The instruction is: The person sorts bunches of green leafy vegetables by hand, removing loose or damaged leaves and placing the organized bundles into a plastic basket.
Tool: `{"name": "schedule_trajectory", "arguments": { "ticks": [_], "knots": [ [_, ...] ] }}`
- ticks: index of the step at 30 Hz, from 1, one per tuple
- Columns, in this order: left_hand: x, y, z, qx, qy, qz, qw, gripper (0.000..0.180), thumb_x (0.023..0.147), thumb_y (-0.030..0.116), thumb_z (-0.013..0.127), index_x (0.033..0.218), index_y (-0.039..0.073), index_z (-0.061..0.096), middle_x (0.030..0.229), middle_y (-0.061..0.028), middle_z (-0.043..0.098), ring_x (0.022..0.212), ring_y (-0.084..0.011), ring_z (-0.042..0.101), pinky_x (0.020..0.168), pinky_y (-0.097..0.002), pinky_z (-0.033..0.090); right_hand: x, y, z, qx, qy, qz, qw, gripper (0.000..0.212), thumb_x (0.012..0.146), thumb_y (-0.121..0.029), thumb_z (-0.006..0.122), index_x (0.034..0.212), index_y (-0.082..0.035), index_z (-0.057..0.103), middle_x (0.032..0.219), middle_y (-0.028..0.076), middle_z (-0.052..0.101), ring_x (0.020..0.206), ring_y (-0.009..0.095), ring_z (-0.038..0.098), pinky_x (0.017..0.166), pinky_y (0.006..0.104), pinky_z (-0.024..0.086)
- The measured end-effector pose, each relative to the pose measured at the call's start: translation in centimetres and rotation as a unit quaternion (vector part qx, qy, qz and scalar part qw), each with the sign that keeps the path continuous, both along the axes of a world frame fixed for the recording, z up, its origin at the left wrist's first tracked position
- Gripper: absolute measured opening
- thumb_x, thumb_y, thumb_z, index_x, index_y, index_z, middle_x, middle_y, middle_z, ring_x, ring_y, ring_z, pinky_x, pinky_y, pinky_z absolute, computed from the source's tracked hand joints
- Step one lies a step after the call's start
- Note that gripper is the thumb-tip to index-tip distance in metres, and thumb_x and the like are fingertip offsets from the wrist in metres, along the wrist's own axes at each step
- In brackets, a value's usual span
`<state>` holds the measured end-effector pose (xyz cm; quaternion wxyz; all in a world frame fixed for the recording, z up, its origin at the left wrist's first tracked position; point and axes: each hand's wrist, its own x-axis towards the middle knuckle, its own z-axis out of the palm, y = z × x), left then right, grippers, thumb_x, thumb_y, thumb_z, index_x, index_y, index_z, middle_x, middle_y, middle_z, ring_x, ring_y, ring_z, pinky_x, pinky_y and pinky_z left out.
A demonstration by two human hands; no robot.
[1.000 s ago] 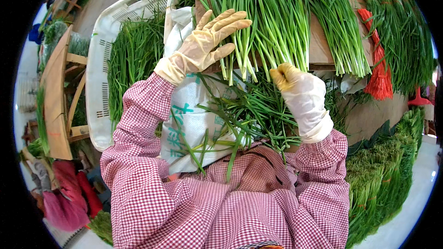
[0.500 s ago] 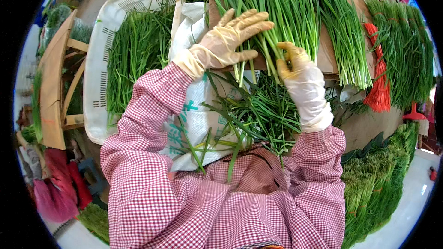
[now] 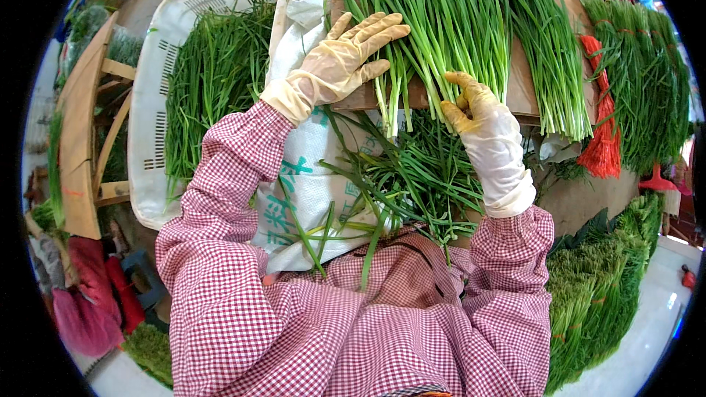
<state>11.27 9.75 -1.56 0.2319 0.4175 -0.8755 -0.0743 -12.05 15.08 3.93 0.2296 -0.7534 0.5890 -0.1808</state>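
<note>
Long green chives (image 3: 456,22) lie spread across a wooden board (image 3: 526,84) in front of me. My left hand (image 3: 346,59), in a pale rubber glove, rests flat with fingers apart on the board's left edge and the outer stalks. My right hand (image 3: 482,121), in a yellowish glove, presses its fingers into the lower ends of the chives at the board's near edge. Whether it grips any stalks I cannot tell. Loose chive trimmings (image 3: 401,184) lie piled on my lap over a white printed sack (image 3: 301,191).
A white slotted plastic crate (image 3: 158,103) full of chives stands at the left. Wooden crates (image 3: 81,147) sit further left. Bundled chives (image 3: 640,66) with red ties (image 3: 599,132) lie at the right, and more bundles (image 3: 596,287) are stacked low right.
Both hands have shifted further onto the board and the chives; my left hand has flattened against the board's left edge.
</note>
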Motion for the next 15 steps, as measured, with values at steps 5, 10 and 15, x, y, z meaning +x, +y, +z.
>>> {"name": "schedule_trajectory", "arguments": {
  "ticks": [5, 10, 15],
  "knots": [
    [1.3, 1.0, 0.2, -0.024, 0.013, 0.022, 0.999, 0.051, 0.091, 0.037, 0.043, 0.137, 0.018, 0.033, 0.142, -0.0039, 0.031, 0.133, -0.0205, 0.027, 0.109, -0.0406, 0.015, -0.4, 1.1, 0.7, -0.189, 0.035, 0.023, 0.981, 0.03, 0.077, -0.022, 0.066, 0.105, -0.014, 0.059, 0.095, 0.009, 0.06, 0.086, 0.026, 0.058, 0.074, 0.038, 0.045],
    [0.2, 1.5, 0.9, 0.002, 0.043, -0.013, 0.999, 0.046, 0.092, 0.028, 0.042, 0.135, 0.016, 0.036, 0.142, -0.0055, 0.032, 0.133, -0.0209, 0.027, 0.109, -0.0381, 0.014, 3.0, 1.8, -0.9, -0.235, 0.139, 0.107, 0.956, 0.025, 0.074, -0.019, 0.067, 0.097, -0.015, 0.058, 0.093, 0.003, 0.057, 0.087, 0.022, 0.056, 0.078, 0.0362, 0.042],
    [-1.4, 0.4, 0.2, 0.019, 0.08, -0.055, 0.995, 0.045, 0.092, 0.026, 0.041, 0.135, 0.014, 0.035, 0.141, -0.0076, 0.032, 0.131, -0.0234, 0.03, 0.108, -0.0402, 0.018, 4.8, 0.4, -3.3, -0.238, 0.17, 0.076, 0.953, 0.029, 0.071, -0.019, 0.068, 0.098, -0.017, 0.059, 0.096, 0.001, 0.056, 0.092, 0.02, 0.054, 0.083, 0.0373, 0.037]
  ]
}}
